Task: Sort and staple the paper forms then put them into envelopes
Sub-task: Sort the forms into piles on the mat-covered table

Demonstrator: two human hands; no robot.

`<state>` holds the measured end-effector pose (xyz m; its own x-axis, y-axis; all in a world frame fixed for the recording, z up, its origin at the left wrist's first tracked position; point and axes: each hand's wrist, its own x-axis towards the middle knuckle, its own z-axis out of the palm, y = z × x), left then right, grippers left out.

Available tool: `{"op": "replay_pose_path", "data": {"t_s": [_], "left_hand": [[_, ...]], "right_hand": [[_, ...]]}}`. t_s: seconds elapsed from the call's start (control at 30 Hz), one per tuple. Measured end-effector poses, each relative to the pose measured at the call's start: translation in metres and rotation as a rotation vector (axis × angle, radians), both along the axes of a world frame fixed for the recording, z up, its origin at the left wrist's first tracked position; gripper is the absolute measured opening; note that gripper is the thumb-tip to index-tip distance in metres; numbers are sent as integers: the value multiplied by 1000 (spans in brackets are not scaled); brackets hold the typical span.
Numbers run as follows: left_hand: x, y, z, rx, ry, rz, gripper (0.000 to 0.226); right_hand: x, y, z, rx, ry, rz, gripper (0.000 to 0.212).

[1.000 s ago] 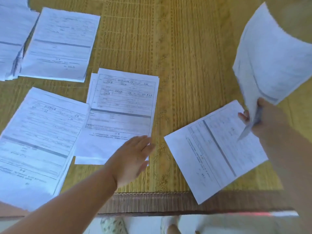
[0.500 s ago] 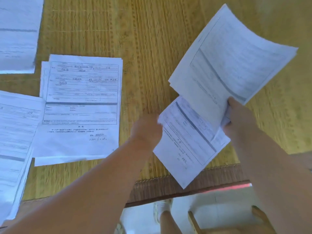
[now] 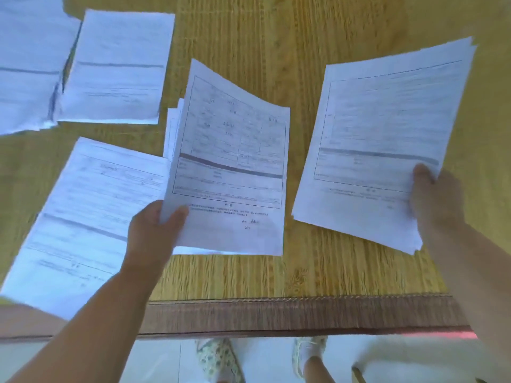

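A: Woven straw mat point(image 3: 276, 51) covers the tabletop, its brown cloth border at the near edge. Four lots of forms lie on it: far-left pile point(image 3: 25, 73), a pile just beside it point(image 3: 116, 70), a near-left pile point(image 3: 83, 205), and a middle pile point(image 3: 172, 125) mostly hidden under the lifted sheet.

B: Change since a second ago?

A: Then the single form point(image 3: 229, 167) lay flat at the right of the mat and the left hand point(image 3: 154, 233) was bare. Half a second ago that hand reached the sheet. Now its grip pinches the form's lower left corner, thumb on top, and the sheet hangs curved above the middle pile.

B: Right hand?

A: Right hand point(image 3: 434, 200) grips the unsorted sheaf point(image 3: 381, 139) at its lower right edge, thumb on the face, held off the mat. Earlier the sheaf was raised high at the right; now it faces the camera, more level.

B: Meaning for the task?

A: Judgement: sorting step, one sheet moving from the sheaf side to its matching pile. No stapler or envelopes in view, so stapling and enveloping are not yet begun. Print is too blurred to confirm the match.
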<state>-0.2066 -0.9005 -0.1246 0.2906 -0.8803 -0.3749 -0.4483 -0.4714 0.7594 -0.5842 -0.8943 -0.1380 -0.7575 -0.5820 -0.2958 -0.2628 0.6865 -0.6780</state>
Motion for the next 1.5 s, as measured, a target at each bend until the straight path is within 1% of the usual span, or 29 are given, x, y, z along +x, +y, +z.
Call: {"op": "replay_pose_path", "data": {"t_s": [0.1, 0.2, 0.27, 0.37, 0.47, 0.57, 0.7, 0.77, 0.9, 1.0, 1.17, 1.27, 1.33, 1.5], "left_hand": [[21, 1, -15, 18, -63, -44, 13], [32, 3, -25, 28, -121, -106, 13], [35, 3, -29, 5, -126, -114, 14], [38, 4, -33, -15, -111, -76, 13], [39, 5, -39, -3, -89, -17, 12], [41, 7, -43, 32, -100, 21, 18], [43, 7, -43, 57, -81, 45, 30], [42, 5, -40, 61, -87, 48, 38], [41, -8, -32, 42, -93, 65, 45], [44, -18, -31, 0, -97, 57, 52], [40, -28, -33, -46, -197, 48, 49], [35, -32, -35, -68, -233, 48, 44], [34, -34, -37, -69, -255, 41, 45], [31, -46, -45, -71, -219, 100, 48]], "right_hand": [[11, 0, -8, 57, 27, 98, 36], [21, 1, -10, 123, -2, 171, 24], [23, 2, -14, 131, -8, 224, 29], [26, 1, -17, 152, 19, 265, 36], [24, -1, -21, 168, 43, 308, 33], [24, -1, -23, 142, 14, 345, 29], [18, -1, -23, 152, -28, 330, 20], [13, -1, -22, 148, -55, 309, 19], [4, -1, -21, 135, -49, 199, 28], [-3, 1, -21, 121, -53, 117, 29], [-8, 6, -18, 99, -73, 53, 30], [-6, 9, -15, 78, -62, 58, 30], [-4, 9, -14, 56, -67, 56, 31], [-2, 8, -17, 62, -71, 47, 33]]}}
